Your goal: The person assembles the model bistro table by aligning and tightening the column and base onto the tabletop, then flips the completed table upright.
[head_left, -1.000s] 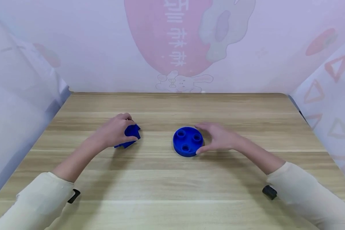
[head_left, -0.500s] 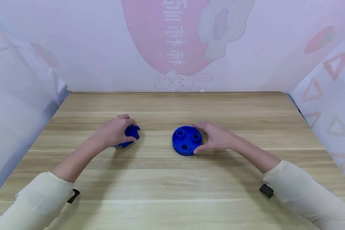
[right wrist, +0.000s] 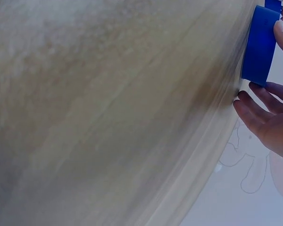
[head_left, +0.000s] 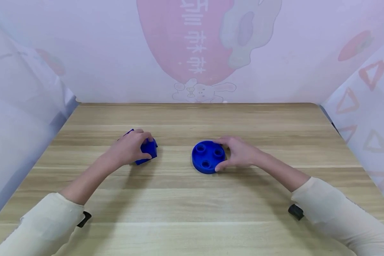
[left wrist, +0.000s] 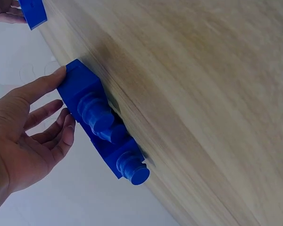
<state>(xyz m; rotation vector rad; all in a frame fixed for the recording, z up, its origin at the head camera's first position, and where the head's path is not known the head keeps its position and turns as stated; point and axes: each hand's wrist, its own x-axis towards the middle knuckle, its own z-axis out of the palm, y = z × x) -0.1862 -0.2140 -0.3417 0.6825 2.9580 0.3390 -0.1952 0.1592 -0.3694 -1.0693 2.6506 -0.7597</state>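
Note:
My left hand (head_left: 129, 147) grips a blue block (head_left: 149, 147) by its edge, left of the table's middle. In the left wrist view, stepped round pegs stick out of one face of that blue block (left wrist: 80, 80), with the thumb at one end and the fingertips along its side. In the head view the hand hides much of it. My right hand (head_left: 241, 151) holds a round blue disc (head_left: 208, 163) with three raised hollow sockets on top, thumb on the near rim and fingers on the far side. The right wrist view shows the disc's (right wrist: 260, 44) smooth side.
The wood-grain table (head_left: 192, 206) extends in front of both hands. A pale printed backdrop (head_left: 115, 53) rises behind its far edge, with white cloth sides left and right. A small black item (head_left: 296, 212) sits below the right sleeve.
The blue block has turned in my left hand, and a corner now shows beyond the back of the hand. The disc and right hand are almost still.

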